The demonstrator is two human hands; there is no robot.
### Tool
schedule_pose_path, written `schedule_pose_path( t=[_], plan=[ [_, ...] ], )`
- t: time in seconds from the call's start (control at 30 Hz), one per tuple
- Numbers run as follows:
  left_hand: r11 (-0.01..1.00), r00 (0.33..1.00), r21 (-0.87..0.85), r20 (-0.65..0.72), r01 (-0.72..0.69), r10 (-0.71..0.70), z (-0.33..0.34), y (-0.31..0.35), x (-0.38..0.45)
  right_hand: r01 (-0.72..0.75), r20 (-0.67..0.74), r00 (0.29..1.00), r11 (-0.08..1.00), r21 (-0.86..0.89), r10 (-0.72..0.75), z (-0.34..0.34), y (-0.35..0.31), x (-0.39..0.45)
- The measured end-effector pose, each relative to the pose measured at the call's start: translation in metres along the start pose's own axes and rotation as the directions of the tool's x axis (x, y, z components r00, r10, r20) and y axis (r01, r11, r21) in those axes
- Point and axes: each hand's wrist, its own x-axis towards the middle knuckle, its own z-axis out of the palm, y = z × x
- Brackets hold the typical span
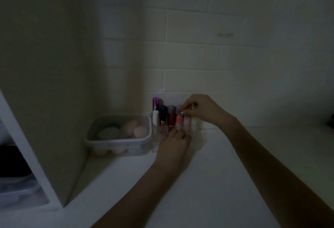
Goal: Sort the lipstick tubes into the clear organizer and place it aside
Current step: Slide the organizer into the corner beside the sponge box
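Note:
The clear organizer (pixel 198 138) stands on the white counter against the tiled wall, dimly lit. Several lipstick tubes stand upright in it: a purple one (pixel 155 102) at the back left, a white one (pixel 155 117), a dark one (pixel 163 113), a red one (pixel 171 117), a coral one (pixel 179 122) and pale ones to its right. My left hand (pixel 174 145) grips the organizer's front. My right hand (pixel 200 109) reaches over the back row and pinches the top of a tube there, which its fingers mostly hide.
A clear plastic box (pixel 117 144) with makeup sponges sits right beside the organizer on the left. A tall cabinet side (pixel 54 83) rises at left, with dark shelves below it. White counter (pixel 216 182) stretches toward me and to the right.

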Motion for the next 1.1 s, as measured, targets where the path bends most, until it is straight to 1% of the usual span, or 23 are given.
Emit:
schedule_pose_path(
  t=[0.03,0.1,0.23,0.3,0.37,0.4,0.57,0.7,0.8,0.9,1.0,1.1],
  plan=[
    [1.0,1.0,0.0,0.005,-0.002,0.002,0.0,0.0,0.0,0.019,0.016,1.0,1.0,-0.009,-0.019,0.002,0.001,-0.003],
    [1.0,1.0,0.008,0.009,0.0,0.0,-0.002,0.001,-0.001,0.052,-0.001,0.999,0.998,-0.018,-0.053,0.007,0.004,-0.004],
    [1.0,1.0,0.013,0.004,-0.004,0.004,-0.001,-0.001,0.0,0.072,-0.015,0.997,0.996,-0.044,-0.072,0.011,0.006,-0.002],
    [1.0,1.0,0.01,0.011,-0.003,0.003,0.0,0.0,-0.001,0.052,-0.057,0.997,0.999,-0.017,-0.052,0.009,0.009,-0.002],
    [1.0,1.0,0.004,0.013,-0.001,0.001,0.0,0.0,-0.001,-0.004,-0.14,0.99,1.0,0.022,0.007,0.002,0.017,-0.004],
    [1.0,1.0,-0.001,0.01,-0.001,0.001,-0.001,0.0,-0.001,-0.024,-0.155,0.988,1.0,0.019,0.026,-0.001,0.021,-0.005],
    [1.0,1.0,-0.015,0.008,0.003,-0.002,0.0,0.0,-0.001,-0.084,-0.093,0.992,0.996,0.02,0.086,0.004,0.037,-0.019],
    [1.0,1.0,-0.019,0.001,0.009,-0.009,-0.002,0.001,-0.002,-0.102,-0.105,0.989,0.994,0.049,0.106,0.008,0.04,-0.019],
    [1.0,1.0,-0.028,0.004,0.007,-0.007,-0.001,0.0,-0.002,-0.103,-0.088,0.99,0.993,0.056,0.108,0.006,0.04,-0.019],
    [0.999,0.999,-0.038,0.028,0.016,-0.015,-0.002,0.0,-0.003,-0.107,-0.113,0.986,0.988,0.114,0.12,0.007,0.037,-0.02],
    [0.999,1.0,-0.051,0.02,0.006,-0.005,-0.001,-0.001,-0.002,-0.074,-0.131,0.988,0.992,0.098,0.087,0.017,0.036,-0.023],
    [0.998,1.0,-0.056,0.008,0.008,-0.007,-0.001,-0.002,-0.002,-0.093,-0.162,0.981,0.989,0.112,0.11,0.023,0.038,-0.025]
  ],
)
